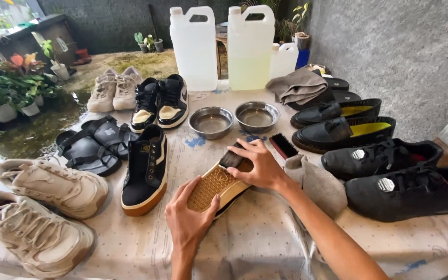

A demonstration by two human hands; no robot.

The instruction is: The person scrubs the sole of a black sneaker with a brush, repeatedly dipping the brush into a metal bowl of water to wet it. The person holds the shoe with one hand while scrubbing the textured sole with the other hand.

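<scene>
A black sneaker (223,186) lies sole-up in the middle of the table, its tan gum sole facing me. My left hand (189,218) grips the near end of this shoe. My right hand (257,165) presses a small dark-bristled brush (233,157) against the far part of the sole. Its matching black sneaker (146,170) stands upright to the left.
Two steel bowls (211,122) (256,116) sit behind the shoe, with a second brush (283,145) and a grey cloth (320,184) to the right. Black loafers (340,132) and black sneakers (405,189) line the right side. Beige sneakers (53,186), sandals (92,148) and large plastic jugs (195,46) fill the left and back.
</scene>
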